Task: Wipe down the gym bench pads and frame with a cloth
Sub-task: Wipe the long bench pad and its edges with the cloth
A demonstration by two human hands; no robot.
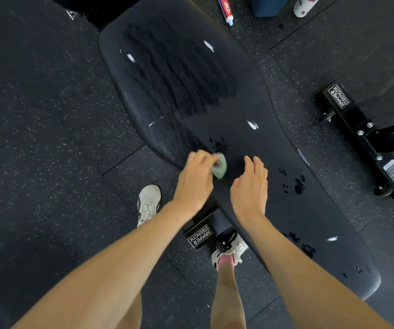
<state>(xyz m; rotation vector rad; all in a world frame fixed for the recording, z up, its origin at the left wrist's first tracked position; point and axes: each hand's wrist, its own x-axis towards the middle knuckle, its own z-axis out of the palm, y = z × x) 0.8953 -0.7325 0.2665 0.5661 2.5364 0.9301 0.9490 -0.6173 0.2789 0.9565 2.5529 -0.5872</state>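
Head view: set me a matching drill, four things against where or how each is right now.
1 cloth
2 right hand
3 wet streaks
4 tube

A on the floor beyond the far end of the pad
B open, over the pad
C bunched in the left hand
D across the far half of the pad

Pairs: 1-C, 2-B, 3-D, 4-A.
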